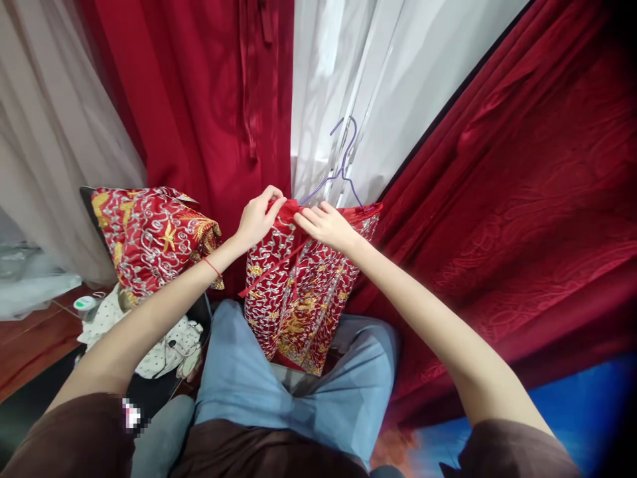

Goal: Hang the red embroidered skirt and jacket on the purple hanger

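Observation:
A red skirt point(298, 292) with silver and gold embroidery hangs between my knees, its plain red waistband at the top. My left hand point(261, 216) pinches the left end of that waistband between thumb and fingers. Close beside it, my right hand point(326, 226) grips the band nearer the middle, fingers curled over the edge. A purple wire hanger point(342, 169) rises behind the band, its hook upward and its right corner at the skirt's right end. Thin red ties dangle down the skirt's front below my hands.
To the left, another red embroidered garment point(154, 239) lies over a dark seat, with a white spotted cloth point(164, 348) below it. A small white round container point(84, 304) is beside the cloth. Red fabric point(527, 232) hangs close on the right, and a white curtain point(318, 79) hangs ahead.

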{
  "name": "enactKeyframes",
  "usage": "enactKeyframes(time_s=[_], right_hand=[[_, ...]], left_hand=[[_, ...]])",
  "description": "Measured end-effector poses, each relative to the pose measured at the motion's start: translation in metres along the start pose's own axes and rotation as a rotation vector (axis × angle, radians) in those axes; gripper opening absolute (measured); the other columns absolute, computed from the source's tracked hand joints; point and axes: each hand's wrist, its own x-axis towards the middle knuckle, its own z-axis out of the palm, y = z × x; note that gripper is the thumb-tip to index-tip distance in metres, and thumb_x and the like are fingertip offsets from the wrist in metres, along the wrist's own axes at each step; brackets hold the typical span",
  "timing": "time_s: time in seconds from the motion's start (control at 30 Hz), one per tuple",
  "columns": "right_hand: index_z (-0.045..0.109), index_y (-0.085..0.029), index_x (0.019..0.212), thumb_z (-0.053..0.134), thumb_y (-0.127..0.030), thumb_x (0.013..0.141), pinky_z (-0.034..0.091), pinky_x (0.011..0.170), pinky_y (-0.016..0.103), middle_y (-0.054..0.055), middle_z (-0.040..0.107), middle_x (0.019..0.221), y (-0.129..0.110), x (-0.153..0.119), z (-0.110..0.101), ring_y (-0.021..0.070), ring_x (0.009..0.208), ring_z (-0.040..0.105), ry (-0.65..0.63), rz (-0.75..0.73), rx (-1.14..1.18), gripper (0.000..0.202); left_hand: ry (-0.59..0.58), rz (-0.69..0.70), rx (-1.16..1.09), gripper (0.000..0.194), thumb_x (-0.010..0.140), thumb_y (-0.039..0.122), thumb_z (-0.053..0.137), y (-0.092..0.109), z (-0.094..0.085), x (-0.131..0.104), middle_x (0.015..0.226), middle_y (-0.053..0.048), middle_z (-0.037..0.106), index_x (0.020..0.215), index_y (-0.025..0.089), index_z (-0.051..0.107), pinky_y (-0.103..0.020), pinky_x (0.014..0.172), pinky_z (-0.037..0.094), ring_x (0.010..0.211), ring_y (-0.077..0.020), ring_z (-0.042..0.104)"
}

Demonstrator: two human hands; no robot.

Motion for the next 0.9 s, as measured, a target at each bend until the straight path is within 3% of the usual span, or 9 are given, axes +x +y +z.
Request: enactKeyframes(time_s=[0.13, 0.3, 0.57, 0.77, 0.9], right_hand=[[0.051, -0.023, 0.122, 0.033, -0.009, 0.099, 0.040, 0.081, 0.037, 0.012, 0.060, 0.124, 0.007, 0.004, -0.002, 0.0193, 0.097, 0.054, 0.017, -0.163, -0.042, 0.032], [0.055, -0.022, 0.117, 0.038, -0.009, 0.098, 0.044, 0.086, 0.038, 0.012, 0.052, 0.138, 0.007, 0.015, -0.009, 0.0211, 0.116, 0.051, -0.023, -0.342, -0.109, 0.029], [0.057, -0.022, 0.128, 0.037, -0.006, 0.097, 0.046, 0.099, 0.042, 0.009, 0.050, 0.144, 0.015, 0.010, -0.012, 0.0212, 0.128, 0.047, -0.141, -0.415, -0.070, 0.040], [0.062, -0.024, 0.126, 0.044, -0.008, 0.095, 0.046, 0.099, 0.047, 0.008, 0.050, 0.146, 0.013, 0.012, -0.016, 0.0244, 0.130, 0.047, -0.155, -0.274, -0.016, 0.039], [0.069, -0.020, 0.110, 0.051, -0.011, 0.093, 0.047, 0.089, 0.043, 0.013, 0.062, 0.128, 0.021, 0.023, -0.046, 0.0258, 0.114, 0.057, -0.173, -0.084, 0.070, 0.026]], left_hand=[[0.040, -0.038, -0.033, 0.018, 0.096, 0.040, 0.049, -0.002, 0.001, -0.002, 0.079, -0.001, 0.062, 0.090, 0.023, 0.054, -0.030, 0.072, 0.040, 0.071, -0.0160, 0.057], [0.047, -0.043, -0.042, 0.018, 0.097, 0.038, 0.047, -0.007, 0.000, 0.000, 0.078, 0.000, 0.062, 0.088, 0.023, 0.051, -0.029, 0.070, 0.039, 0.069, -0.0153, 0.057], [0.042, -0.030, -0.070, 0.018, 0.097, 0.038, 0.047, -0.010, 0.001, -0.001, 0.075, 0.000, 0.061, 0.088, 0.023, 0.052, -0.029, 0.070, 0.040, 0.068, -0.0151, 0.057], [0.067, -0.018, -0.098, 0.019, 0.097, 0.037, 0.048, -0.016, 0.002, 0.002, 0.075, 0.000, 0.061, 0.085, 0.023, 0.052, -0.029, 0.067, 0.039, 0.065, -0.0148, 0.056], [0.074, -0.015, -0.105, 0.019, 0.096, 0.036, 0.049, -0.023, 0.003, 0.005, 0.073, 0.001, 0.059, 0.083, 0.022, 0.051, -0.028, 0.066, 0.038, 0.063, -0.0137, 0.054]])
